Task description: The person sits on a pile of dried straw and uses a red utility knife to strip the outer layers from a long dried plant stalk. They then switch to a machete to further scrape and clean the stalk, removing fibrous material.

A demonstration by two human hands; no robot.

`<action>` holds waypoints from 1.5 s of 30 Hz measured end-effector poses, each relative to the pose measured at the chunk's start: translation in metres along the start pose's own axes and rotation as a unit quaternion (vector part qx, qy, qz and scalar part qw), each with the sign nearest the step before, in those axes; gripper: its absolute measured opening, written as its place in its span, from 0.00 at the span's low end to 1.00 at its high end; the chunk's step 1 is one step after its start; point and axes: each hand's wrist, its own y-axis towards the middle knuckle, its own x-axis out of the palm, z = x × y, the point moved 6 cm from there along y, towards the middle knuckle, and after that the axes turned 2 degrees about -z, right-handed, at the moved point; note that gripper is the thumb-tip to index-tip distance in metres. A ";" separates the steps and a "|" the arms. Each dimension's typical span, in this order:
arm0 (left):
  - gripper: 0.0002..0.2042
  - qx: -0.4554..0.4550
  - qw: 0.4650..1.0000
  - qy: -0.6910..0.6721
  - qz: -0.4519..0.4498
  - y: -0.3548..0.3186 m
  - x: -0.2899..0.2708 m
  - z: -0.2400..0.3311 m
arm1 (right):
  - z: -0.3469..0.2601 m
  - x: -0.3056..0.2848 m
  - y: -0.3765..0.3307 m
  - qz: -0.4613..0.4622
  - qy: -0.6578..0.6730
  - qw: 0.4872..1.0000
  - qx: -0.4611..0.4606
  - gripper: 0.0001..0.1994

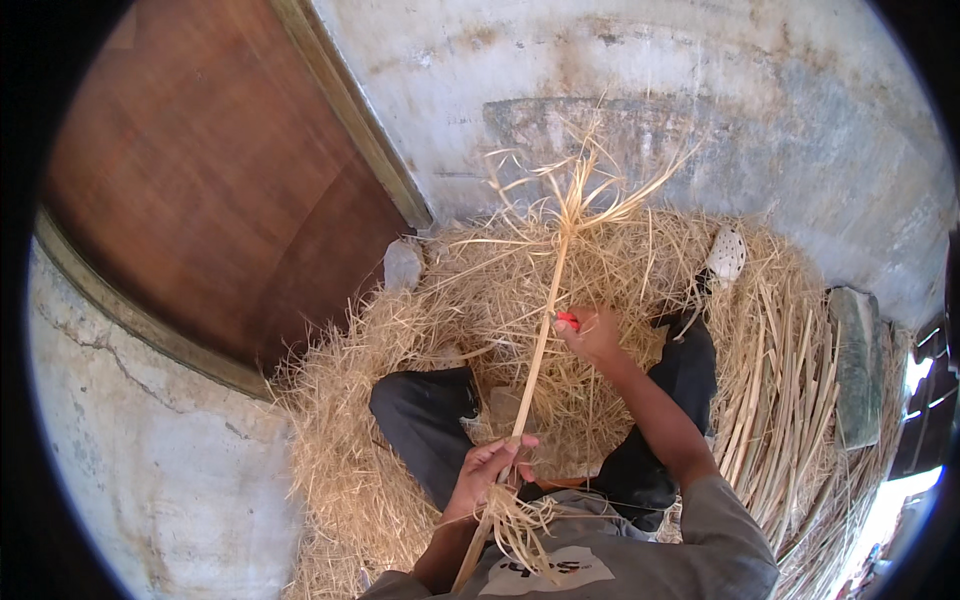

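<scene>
A long pale stick [531, 380], which looks like split bamboo, slants up and away from my lap. Thin curled shavings [575, 205] fan out at its far end, and another tuft of curls [522, 525] hangs near my shirt. My left hand [488, 472] is wrapped round the stick's lower part, just above that tuft. Further up, my right hand [597, 338] is closed on a red-handled tool [567, 321] held against the stick's right side. Its working end is hidden or too small to make out.
A thick heap of straw-like shavings [350, 450] surrounds my bent legs. Several long pale sticks [780, 400] lie to the right, beside a stone slab [855, 365]. Ahead stands a stained wall [640, 80]; a brown door [220, 170] is at the left. A white speckled shoe [727, 252] shows beyond my right leg.
</scene>
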 end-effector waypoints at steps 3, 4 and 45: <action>0.17 -0.003 1.000 -0.006 0.003 -0.004 -0.001 -0.002 | -0.011 0.015 -0.016 -0.021 -0.006 0.999 -0.038 0.29; 0.17 -0.006 1.000 -0.008 0.004 -0.005 0.000 -0.004 | -0.013 0.011 -0.018 -0.020 0.003 0.999 -0.047 0.30; 0.17 0.021 0.997 0.023 0.069 0.006 -0.030 -0.007 | -0.055 0.027 -0.036 -0.149 0.098 0.984 -0.020 0.31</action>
